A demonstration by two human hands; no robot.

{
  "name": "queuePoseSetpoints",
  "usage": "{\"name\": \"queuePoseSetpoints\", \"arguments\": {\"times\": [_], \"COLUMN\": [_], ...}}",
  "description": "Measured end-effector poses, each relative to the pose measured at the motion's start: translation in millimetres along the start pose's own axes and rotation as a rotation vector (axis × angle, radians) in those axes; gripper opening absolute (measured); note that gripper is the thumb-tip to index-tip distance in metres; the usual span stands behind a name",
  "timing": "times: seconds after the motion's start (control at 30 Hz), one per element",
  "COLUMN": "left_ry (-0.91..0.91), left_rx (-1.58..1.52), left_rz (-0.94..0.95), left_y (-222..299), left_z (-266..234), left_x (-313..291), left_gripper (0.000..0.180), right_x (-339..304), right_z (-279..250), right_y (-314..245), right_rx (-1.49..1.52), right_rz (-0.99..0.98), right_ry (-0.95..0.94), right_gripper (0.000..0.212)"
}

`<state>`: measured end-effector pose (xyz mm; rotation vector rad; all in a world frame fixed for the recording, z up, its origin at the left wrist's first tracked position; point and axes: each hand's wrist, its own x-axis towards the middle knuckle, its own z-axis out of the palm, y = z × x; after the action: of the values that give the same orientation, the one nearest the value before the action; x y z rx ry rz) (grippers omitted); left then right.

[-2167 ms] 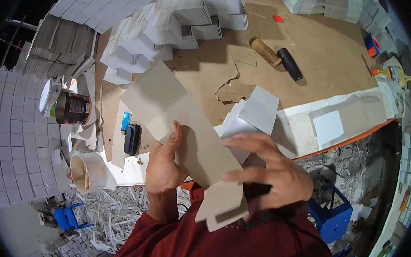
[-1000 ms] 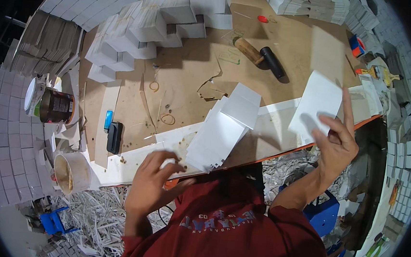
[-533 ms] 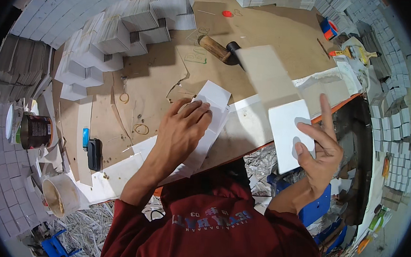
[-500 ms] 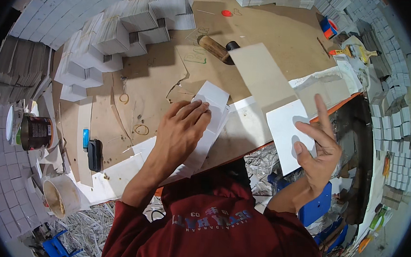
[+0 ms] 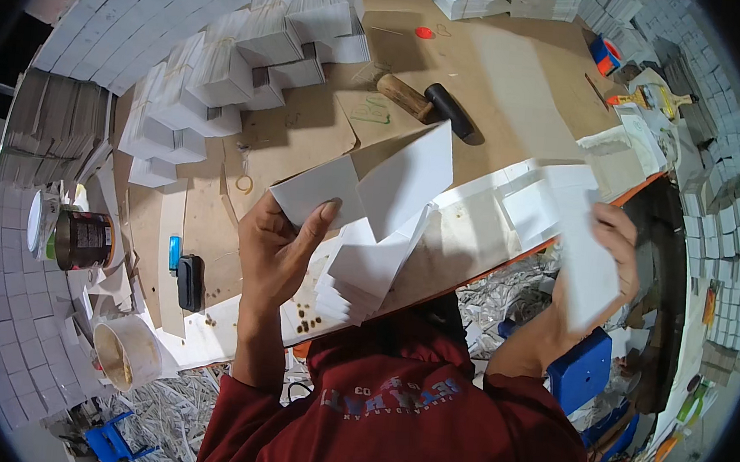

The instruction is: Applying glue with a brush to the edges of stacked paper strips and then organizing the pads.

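My left hand [image 5: 275,245] pinches a white folded card [image 5: 325,197] between thumb and fingers, lifted with its panels standing at an angle. Below it, a pile of white folded cards [image 5: 367,270] lies at the table's near edge. My right hand [image 5: 618,255] is closed round the near end of a long card strip [image 5: 582,239], white there and bent, smeared by motion. The strip's tan far part [image 5: 517,77] stretches out over the table. Beyond the left hand's card lies a mallet [image 5: 449,111] with a wooden handle and black head.
Banded stacks of white cards [image 5: 221,76] fill the table's left back. At the left edge are a dark tub [image 5: 82,239], a white bucket [image 5: 125,355], a black case [image 5: 190,282] and a blue lighter [image 5: 174,255]. A blue stool [image 5: 581,369] and paper shreds [image 5: 173,420] lie below.
My left hand has turned over and lifted a folded card off the pile. My right hand has moved slightly right and closed round the card strip, which has swung right and bent.
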<state>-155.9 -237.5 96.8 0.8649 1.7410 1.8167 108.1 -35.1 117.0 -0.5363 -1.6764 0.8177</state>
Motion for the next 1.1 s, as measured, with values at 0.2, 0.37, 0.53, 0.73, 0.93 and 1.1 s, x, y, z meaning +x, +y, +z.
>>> {"name": "queuePoseSetpoints", "arguments": {"times": [0.2,0.37,0.53,0.73,0.93,1.1], "left_ry": [-0.066,-0.212,-0.284,-0.217,0.156,-0.339], "left_rx": [-0.175,-0.158,-0.179,0.179,0.679,0.951], "left_rz": [-0.123,-0.154,-0.243,0.018,0.519,0.58], "left_y": [-4,4,20,18,19,-37], "left_z": [5,33,52,55,19,20], "left_x": [-6,-26,-44,-44,-33,-51], "left_gripper": [0.021,0.016,0.023,0.034,0.029,0.047], "right_x": [13,-4,-7,-11,7,-11], "right_z": [51,100,137,134,77,58], "right_y": [-15,-36,-22,-7,9,13], "right_rx": [0.017,-0.367,-0.324,-0.05,0.243,-0.024], "right_rz": [-0.168,-0.477,-0.39,-0.326,-0.016,-0.144], "right_ry": [0.371,0.086,0.157,0.248,0.463,0.343], "right_gripper": [0.032,0.043,0.053,0.053,0.02,0.032]}}
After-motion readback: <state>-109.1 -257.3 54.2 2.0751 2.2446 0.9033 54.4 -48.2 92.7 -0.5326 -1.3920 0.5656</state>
